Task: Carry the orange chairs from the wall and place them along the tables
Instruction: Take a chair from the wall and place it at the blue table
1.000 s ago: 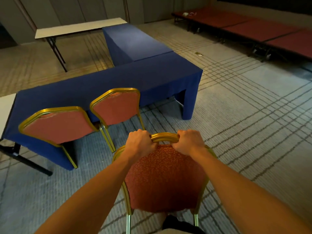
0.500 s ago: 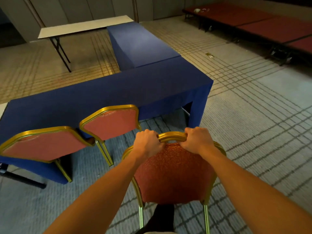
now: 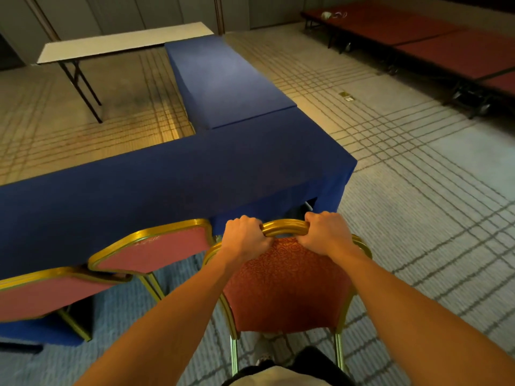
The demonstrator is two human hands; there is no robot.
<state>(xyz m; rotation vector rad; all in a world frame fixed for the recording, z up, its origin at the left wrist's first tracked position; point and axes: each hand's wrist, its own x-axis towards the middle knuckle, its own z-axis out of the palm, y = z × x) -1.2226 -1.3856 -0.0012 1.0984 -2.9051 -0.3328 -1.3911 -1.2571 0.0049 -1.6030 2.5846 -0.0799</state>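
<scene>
The patterned carpet (image 3: 418,218) covers the floor. A blue-draped table (image 3: 172,174) spans the middle, a second draped table (image 3: 223,79) runs away from its right end, and a bare white folding table (image 3: 125,41) stands beyond. The far-left chair (image 3: 41,293) and the middle chair (image 3: 156,249) are tucked against the near side. Just right of them is the held chair (image 3: 287,288), orange with a gold frame. The left hand (image 3: 243,236) and right hand (image 3: 326,232) each curl round its top rail.
</scene>
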